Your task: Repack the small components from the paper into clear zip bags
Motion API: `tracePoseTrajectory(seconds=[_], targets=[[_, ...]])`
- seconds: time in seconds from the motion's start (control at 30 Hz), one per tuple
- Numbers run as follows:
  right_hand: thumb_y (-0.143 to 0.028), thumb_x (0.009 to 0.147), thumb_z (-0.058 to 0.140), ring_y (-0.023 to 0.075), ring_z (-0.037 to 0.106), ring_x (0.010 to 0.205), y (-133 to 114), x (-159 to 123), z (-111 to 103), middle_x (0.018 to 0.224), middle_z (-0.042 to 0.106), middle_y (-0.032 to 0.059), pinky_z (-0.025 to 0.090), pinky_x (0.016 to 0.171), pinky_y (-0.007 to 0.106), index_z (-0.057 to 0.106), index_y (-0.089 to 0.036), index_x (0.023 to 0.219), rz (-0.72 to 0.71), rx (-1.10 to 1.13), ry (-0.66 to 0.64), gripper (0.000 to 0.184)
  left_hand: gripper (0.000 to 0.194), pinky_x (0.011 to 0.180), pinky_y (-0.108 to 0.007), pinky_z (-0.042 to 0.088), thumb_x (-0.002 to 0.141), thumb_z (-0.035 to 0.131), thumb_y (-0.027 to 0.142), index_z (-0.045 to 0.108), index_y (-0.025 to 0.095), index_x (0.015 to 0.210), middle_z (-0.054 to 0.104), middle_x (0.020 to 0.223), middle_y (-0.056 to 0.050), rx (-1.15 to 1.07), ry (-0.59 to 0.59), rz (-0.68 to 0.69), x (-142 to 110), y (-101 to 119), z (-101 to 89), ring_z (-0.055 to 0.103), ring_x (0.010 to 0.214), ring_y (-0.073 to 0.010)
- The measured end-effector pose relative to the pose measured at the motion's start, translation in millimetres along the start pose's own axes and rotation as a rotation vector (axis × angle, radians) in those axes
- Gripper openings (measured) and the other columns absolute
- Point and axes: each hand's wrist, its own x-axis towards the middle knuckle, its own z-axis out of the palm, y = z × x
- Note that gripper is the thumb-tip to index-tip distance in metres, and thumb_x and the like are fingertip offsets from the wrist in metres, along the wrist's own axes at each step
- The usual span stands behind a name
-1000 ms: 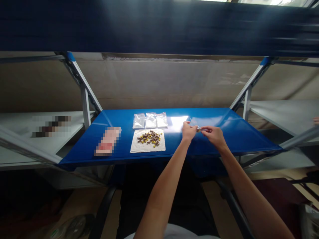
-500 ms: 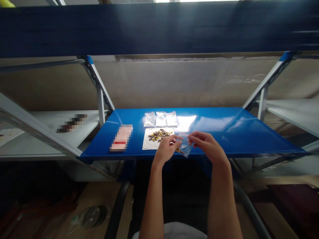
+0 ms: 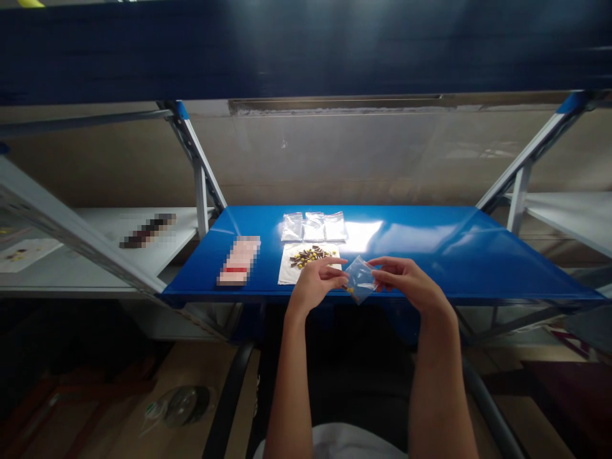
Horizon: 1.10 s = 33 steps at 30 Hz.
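Between my two hands is a small clear plastic bag (image 3: 360,279), tilted, with a few yellow and dark bits near its lower left corner. The thumb and fingers of my left hand (image 3: 315,280) pinch its left side. On the right side, my right hand (image 3: 406,280) grips the bag between thumb and fingertips. Just beyond my left hand a white cloth or paper sheet (image 3: 287,273) bears a pile of small dark and yellow pieces (image 3: 313,256), too small to name surely. My left hand covers the sheet's near right part.
Three clear plastic bags (image 3: 313,227) lie in a row behind the sheet on the blue table (image 3: 430,255). A blurred-out pinkish item (image 3: 240,260) lies to the left. Metal shelf posts (image 3: 203,162) flank the table, and a dark blue panel (image 3: 306,54) crosses above.
My right hand has shifted its hold lower on the bag's right side. The bag now shows more spread between my hands. The whole view has moved slightly.
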Motion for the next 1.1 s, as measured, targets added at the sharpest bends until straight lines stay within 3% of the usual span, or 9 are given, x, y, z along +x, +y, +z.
tracePoseTrajectory(seconds=[0.33,0.57,0.7,0.9,0.97,1.1], targets=[[-0.051,0.084,0.076,0.0185,0.068,0.069,-3,-1,1,0.072,0.072,0.0026,0.044,0.060,0.027,0.070,-0.020,0.099,-0.019,-0.029,0.011,0.034,0.036,0.089,-0.035,0.060,0.079,0.079,0.014,0.074,0.016,0.115,0.080,0.095,-0.009,-0.008,-0.057,0.010,1,-6,-4.7,0.077,0.093,-0.0225],[-0.055,0.086,0.075,0.0204,0.069,0.080,-14,-5,6,0.083,0.074,0.0058,0.047,0.065,0.028,0.070,-0.020,0.087,-0.031,-0.065,0.001,0.036,0.036,0.084,-0.036,0.061,0.078,0.081,0.018,0.073,0.016,0.113,0.080,0.091,-0.010,0.015,0.050,0.027,3,-7,-5.9,0.077,0.090,-0.0240],[-0.055,0.085,0.076,0.0162,0.059,0.071,-14,-6,5,0.078,0.070,0.0040,0.045,0.063,0.028,0.074,-0.020,0.084,-0.073,-0.106,0.008,0.035,0.036,0.082,-0.035,0.061,0.079,0.083,0.026,0.074,0.018,0.114,0.079,0.097,-0.009,0.037,0.134,0.072,3,-6,-9.6,0.076,0.090,-0.0231],[-0.052,0.083,0.078,0.0183,0.063,0.070,-17,-7,9,0.078,0.071,0.0042,0.048,0.063,0.029,0.074,-0.020,0.099,-0.084,0.012,-0.051,0.037,0.034,0.071,-0.030,0.059,0.079,0.083,0.033,0.073,0.018,0.107,0.076,0.088,-0.005,-0.061,0.282,0.148,4,0,-6.6,0.074,0.080,-0.0197],[-0.051,0.084,0.078,0.0184,0.064,0.070,-20,-8,12,0.077,0.071,0.0039,0.049,0.065,0.030,0.072,-0.020,0.096,-0.100,0.038,-0.099,0.034,0.031,0.068,-0.028,0.058,0.079,0.083,0.033,0.073,0.018,0.105,0.075,0.087,-0.004,-0.047,0.325,0.170,4,2,-3.7,0.073,0.078,-0.0189],[-0.049,0.086,0.077,0.0180,0.065,0.069,-24,-9,16,0.076,0.072,0.0041,0.049,0.063,0.029,0.067,-0.020,0.085,-0.110,0.075,-0.154,0.031,0.024,0.070,-0.026,0.057,0.083,0.080,0.033,0.074,0.019,0.102,0.073,0.091,-0.004,0.022,0.308,0.228,2,9,-0.5,0.072,0.080,-0.0167]])
